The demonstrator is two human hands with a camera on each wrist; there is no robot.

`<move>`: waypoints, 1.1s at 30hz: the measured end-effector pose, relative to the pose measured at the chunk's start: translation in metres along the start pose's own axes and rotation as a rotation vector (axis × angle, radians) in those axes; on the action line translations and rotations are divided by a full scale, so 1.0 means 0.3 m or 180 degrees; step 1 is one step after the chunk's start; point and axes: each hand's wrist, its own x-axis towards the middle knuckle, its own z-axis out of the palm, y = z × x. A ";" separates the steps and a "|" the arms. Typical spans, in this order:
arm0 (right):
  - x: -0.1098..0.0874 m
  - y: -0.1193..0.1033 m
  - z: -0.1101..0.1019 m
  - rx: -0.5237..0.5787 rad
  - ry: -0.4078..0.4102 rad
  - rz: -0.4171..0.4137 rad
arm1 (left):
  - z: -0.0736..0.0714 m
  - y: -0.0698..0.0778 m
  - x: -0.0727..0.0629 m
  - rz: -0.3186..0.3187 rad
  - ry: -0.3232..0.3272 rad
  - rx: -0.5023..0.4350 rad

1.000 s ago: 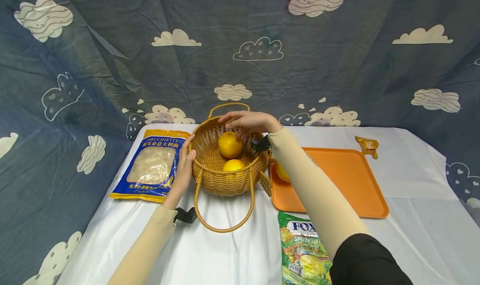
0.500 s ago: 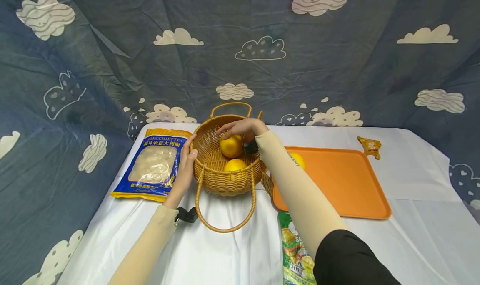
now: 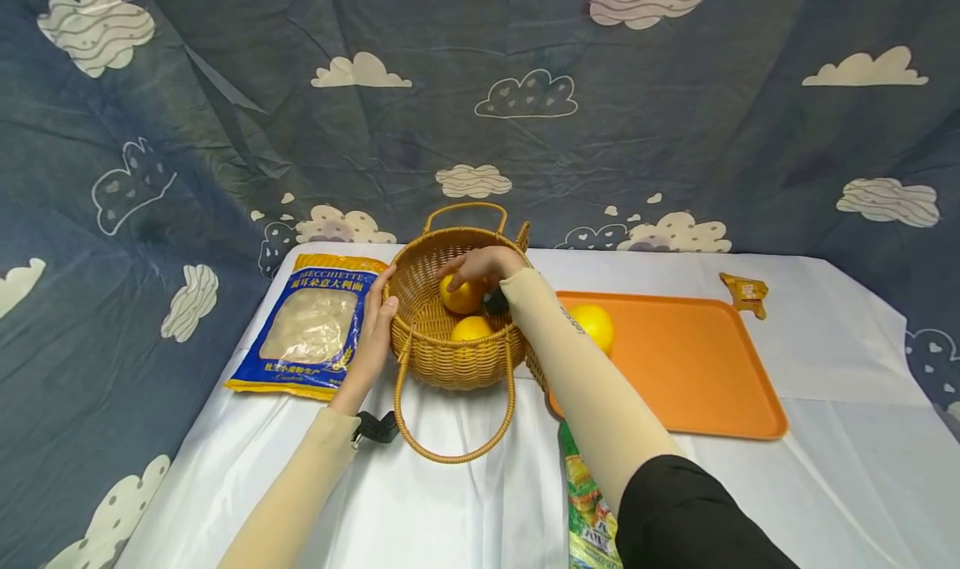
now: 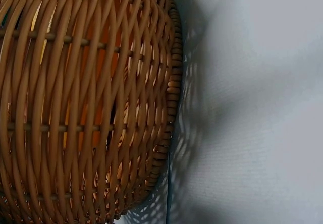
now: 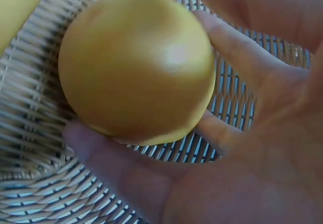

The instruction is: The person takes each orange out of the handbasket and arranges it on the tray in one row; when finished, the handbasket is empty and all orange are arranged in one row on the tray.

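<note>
A round wicker basket with looped handles stands on the white table. My left hand rests against its left side, fingers straight and thumb by the rim; only wicker basket wall shows in the left wrist view. Inside the basket, my right hand holds a yellow orange, thumb on one side and fingers on the other. A second orange lies in the basket nearer the front. Another yellow fruit, seemingly an orange, sits on the orange tray, partly behind my right forearm.
Left of the basket lies a blue and yellow pasta bag. A green candy bag lies in front of the tray, partly under my right sleeve. A small brown wrapped snack is beyond the tray's far right corner. A cloud-patterned cloth hangs behind.
My right hand has come down into the basket and closed around the orange there. The right forearm has shifted left, showing more of the fruit on the tray. My left hand stays put.
</note>
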 end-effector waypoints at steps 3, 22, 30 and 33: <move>-0.006 0.002 0.001 0.0061 0.0090 -0.0030 | 0.003 0.001 0.003 0.0011 -0.0003 0.0000; -0.172 -0.028 -0.041 0.0184 0.0565 -0.1191 | -0.003 0.007 -0.004 0.0000 0.0009 0.0038; -0.307 0.049 -0.081 0.0406 0.0625 -0.1444 | 0.001 0.002 -0.004 0.0041 0.0047 0.0024; -0.366 0.101 -0.086 0.0478 0.0719 -0.1496 | 0.006 0.003 -0.004 0.0030 0.0044 0.0018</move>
